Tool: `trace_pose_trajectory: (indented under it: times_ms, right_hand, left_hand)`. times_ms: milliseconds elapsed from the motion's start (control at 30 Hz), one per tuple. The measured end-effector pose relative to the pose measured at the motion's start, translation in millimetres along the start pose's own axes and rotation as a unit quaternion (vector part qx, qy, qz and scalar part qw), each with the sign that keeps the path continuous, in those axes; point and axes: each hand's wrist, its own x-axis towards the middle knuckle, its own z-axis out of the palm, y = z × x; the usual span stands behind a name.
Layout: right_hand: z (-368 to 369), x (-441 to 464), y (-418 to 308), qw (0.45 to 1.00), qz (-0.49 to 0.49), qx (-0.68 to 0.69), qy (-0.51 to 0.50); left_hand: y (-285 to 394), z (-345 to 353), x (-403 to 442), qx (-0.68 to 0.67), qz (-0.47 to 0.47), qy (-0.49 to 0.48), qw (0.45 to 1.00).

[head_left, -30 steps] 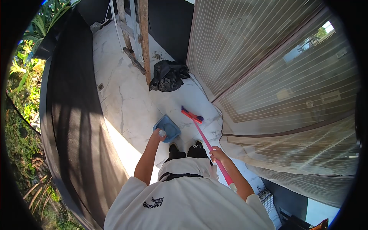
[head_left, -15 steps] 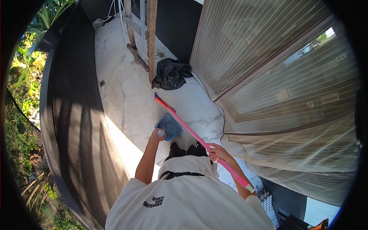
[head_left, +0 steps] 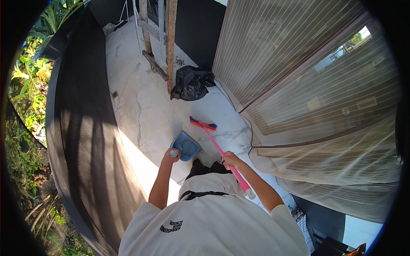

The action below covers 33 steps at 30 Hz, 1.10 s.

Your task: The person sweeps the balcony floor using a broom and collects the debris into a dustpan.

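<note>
My left hand is wrapped round the top of a handle, whose pale end shows above my fist. Just below and beside it is a blue dustpan, its open side facing up and away from me. In my right hand is the pink pole of a broom, gripped below its white end cap. The broom's red head with dark purple bristles is near the floor, right of and a little beyond the dustpan. Whether the bristles touch the tiles I cannot tell.
A black plastic bag lies on the marble-patterned floor ahead, against a wooden ladder-like frame. Striped netting hangs along the right side. A dark low wall runs along the left, with plants beyond. A small floor drain is near it.
The broom head has swung right and nearer to me, turning so its full width shows. My right hand has moved slightly up and left. The dustpan and left hand have shifted slightly.
</note>
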Motion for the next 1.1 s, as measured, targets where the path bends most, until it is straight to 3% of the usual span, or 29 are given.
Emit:
trace_pose_trajectory:
  times_ms: [100,233,300,467,567,800,1033,1100]
  right_hand:
    - [10,-8,15,0.998,0.039,-0.026,-0.031]
    - [4,-24,3,0.994,0.088,0.012,-0.069]
    - [-10,-28,-4,0.972,0.125,0.140,-0.144]
    - [-22,-60,-23,0.962,0.103,0.178,-0.180]
    - [-29,-78,-31,0.987,0.023,0.106,-0.116]
    - [-68,-82,-52,0.999,-0.032,0.029,0.008]
    - [-118,17,-28,0.995,-0.059,-0.005,0.079]
    - [-115,28,-21,0.994,-0.071,-0.005,0.086]
  left_hand:
    - [11,-9,20,0.000,-0.046,0.010,0.999]
    - [10,-9,19,0.021,-0.033,-0.017,0.999]
    - [6,-6,16,0.043,-0.002,-0.009,0.999]
    - [4,-7,7,0.030,0.013,-0.009,0.999]
    - [-8,5,-16,0.026,-0.001,-0.003,1.000]
    - [-14,4,-13,0.063,-0.040,-0.021,0.997]
    - [-9,5,0,0.082,-0.083,-0.011,0.993]
    - [-14,8,-2,0.092,-0.054,-0.057,0.993]
